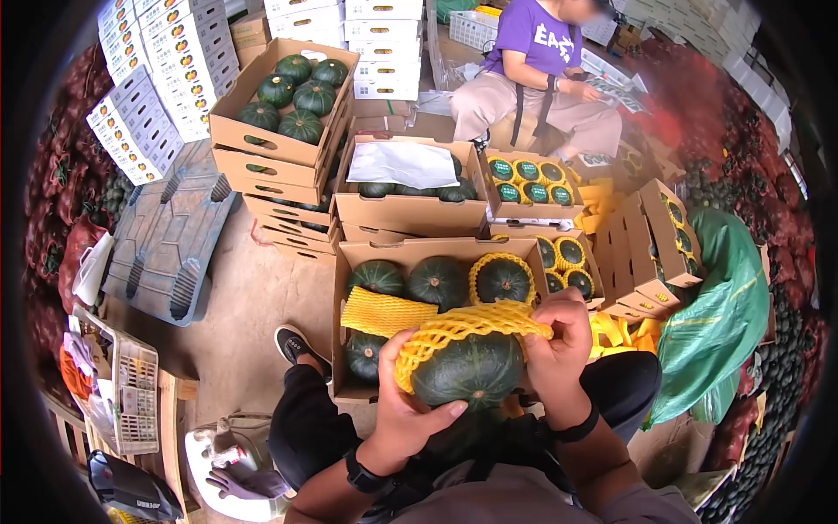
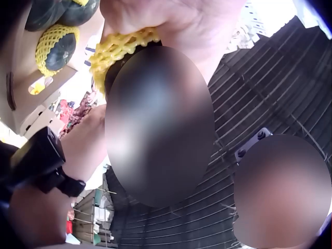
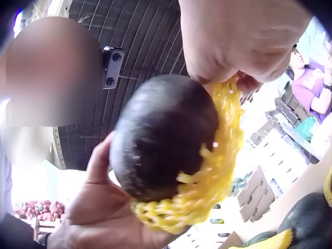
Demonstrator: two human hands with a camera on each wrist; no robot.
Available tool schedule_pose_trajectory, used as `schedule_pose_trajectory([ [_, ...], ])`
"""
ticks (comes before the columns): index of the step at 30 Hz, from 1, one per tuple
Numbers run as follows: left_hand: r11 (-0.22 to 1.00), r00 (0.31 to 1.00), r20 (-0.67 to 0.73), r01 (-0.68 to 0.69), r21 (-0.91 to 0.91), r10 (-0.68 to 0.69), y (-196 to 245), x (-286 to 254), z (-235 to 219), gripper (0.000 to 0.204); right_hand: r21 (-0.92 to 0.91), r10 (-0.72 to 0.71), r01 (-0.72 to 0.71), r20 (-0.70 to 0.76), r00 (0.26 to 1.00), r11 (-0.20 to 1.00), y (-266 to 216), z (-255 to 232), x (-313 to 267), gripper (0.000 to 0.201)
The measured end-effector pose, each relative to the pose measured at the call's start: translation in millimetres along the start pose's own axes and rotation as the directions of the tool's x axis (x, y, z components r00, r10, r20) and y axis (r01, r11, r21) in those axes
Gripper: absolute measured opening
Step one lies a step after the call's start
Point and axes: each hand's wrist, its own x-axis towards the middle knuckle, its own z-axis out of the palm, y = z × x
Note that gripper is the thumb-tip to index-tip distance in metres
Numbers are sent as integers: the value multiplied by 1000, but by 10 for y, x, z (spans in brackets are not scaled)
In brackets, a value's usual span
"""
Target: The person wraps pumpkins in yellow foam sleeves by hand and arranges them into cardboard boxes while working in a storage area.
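A dark green kabocha squash (image 1: 471,371) is held up over an open carton (image 1: 349,262), with a yellow foam net (image 1: 454,325) stretched over its far side. My left hand (image 1: 403,417) grips the squash and the net's left end, thumb lying on the near face. On the other side, my right hand (image 1: 560,342) pinches the net's right edge. The right wrist view shows the squash (image 3: 163,135) bare on one side, the net (image 3: 218,166) wrapped round the other. Inside the carton sit more squashes, one of them in a net (image 1: 504,279), and a flat folded net (image 1: 384,313).
Squash-filled cartons (image 1: 271,157) stand stacked at the back left, and others with netted squashes (image 1: 528,183) at the back right. A green sack (image 1: 716,306) bulges at right. A blue pallet (image 1: 166,236) lies left. Another person (image 1: 541,79) sits at the back.
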Motion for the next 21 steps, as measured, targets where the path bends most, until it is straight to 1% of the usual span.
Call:
schedule_pose_trajectory([
  [1, 996, 996, -32, -76, 40, 77, -26, 20, 12, 90, -85, -60, 56, -35, 998, 995, -39, 13, -17, 29],
  [4, 975, 986, -72, -139, 172, 153, -53, 19, 2, 89, -22, 112, -112, -5, 994, 993, 7, 81, -108, 29],
  [5, 975, 985, -89, -130, 180, 148, -62, 27, 0, 87, 9, 190, -191, 44, 981, 982, -2, 84, -127, 34],
  [8, 978, 986, -121, -88, 188, 112, -99, 49, -10, 83, 39, 256, -267, 191, 948, 963, -185, 95, -89, 42],
  [9, 981, 989, -118, -65, 180, 87, -119, 62, -23, 82, -141, 145, -108, 290, 946, 984, -187, 69, -85, 41],
  [10, 984, 992, -113, -40, 172, 60, -131, 55, -25, 81, 126, 367, -415, 287, 885, 901, -166, 95, -109, 41],
  [11, 932, 989, -18, -130, 338, 145, -133, 36, -20, 78, 372, 551, -647, 339, 762, 666, -113, 152, -146, 43],
  [12, 957, 993, -34, -98, 273, 112, -144, 32, -24, 77, 561, 665, -762, 440, 604, 322, -56, 182, -176, 45],
  [13, 976, 996, -47, -69, 208, 81, -162, 44, -37, 77, 615, 673, -766, 488, 556, 187, -8, 175, -202, 43],
  [15, 996, 996, -92, -10, 91, 18, -185, 62, -34, 75, 590, 598, -688, 389, 701, 422, -23, 197, -343, 46],
  [16, 999, 995, -95, 43, 13, -41, -195, 74, -39, 75, 564, 546, -634, 345, 763, 529, -46, 201, -423, 48],
  [17, 993, 990, -93, 95, -65, -101, -206, 94, -56, 75, 498, 501, -597, 327, 801, 629, -65, 191, -478, 55],
  [18, 979, 983, -87, 148, -142, -161, -217, 108, -73, 76, 512, 531, -610, 312, 788, 605, -76, 165, -510, 56],
  [19, 987, 986, -31, 161, -26, -162, -237, 84, -88, 75, 525, 559, -621, 297, 774, 582, -85, 122, -531, 57],
  [20, 965, 980, 44, 197, -173, -192, -226, 85, -75, 74, 536, 586, -633, 284, 758, 558, -96, 79, -533, 58],
  [21, 919, 970, 121, 240, -312, -212, -195, 76, -55, 75, 622, 594, -607, 267, 759, 495, -161, 36, -500, 56],
])
